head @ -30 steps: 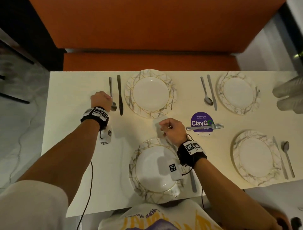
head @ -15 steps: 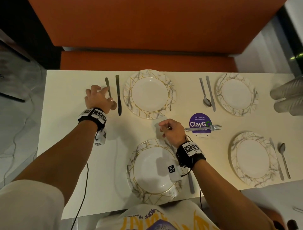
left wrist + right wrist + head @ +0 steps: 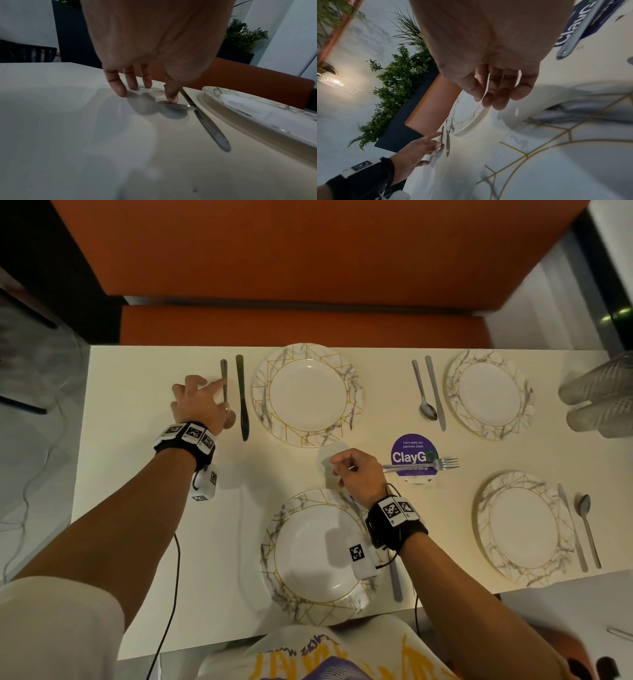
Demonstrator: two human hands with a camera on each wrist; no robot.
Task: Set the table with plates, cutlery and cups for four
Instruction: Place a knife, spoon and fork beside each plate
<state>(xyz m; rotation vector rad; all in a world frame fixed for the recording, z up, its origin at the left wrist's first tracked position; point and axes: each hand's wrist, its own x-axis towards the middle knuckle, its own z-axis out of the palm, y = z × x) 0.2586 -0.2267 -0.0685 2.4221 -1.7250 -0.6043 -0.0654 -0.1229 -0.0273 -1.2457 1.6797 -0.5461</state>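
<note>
Four marble-patterned plates lie on the white table (image 3: 144, 508): far left (image 3: 350, 392), far right (image 3: 457, 378), near middle (image 3: 284, 518) and near right (image 3: 484, 508). My left hand (image 3: 202, 398) rests with straight, spread fingers on the table left of the far-left plate. Its thumb (image 3: 172, 98) presses the bowl of a spoon (image 3: 177, 108) lying beside a knife (image 3: 241, 392). My right hand (image 3: 356, 470) hovers loosely curled and empty above the near plate's far rim. A fork (image 3: 423, 465) lies just right of it, over a purple sticker (image 3: 412, 446).
Clear plastic cups (image 3: 596, 395) lie at the table's right edge. The far-right plate has a spoon (image 3: 423, 395) and knife (image 3: 435, 392) on its left. The near-right plate has a knife (image 3: 572, 525) and spoon (image 3: 587, 525) on its right. A knife (image 3: 396, 583) lies right of the near plate, under my wrist. An orange bench (image 3: 308, 326) runs behind.
My left hand has uncurled from over the spoon and now lies spread, with thumb and forefinger on the spoon. The right hand has hardly moved.
</note>
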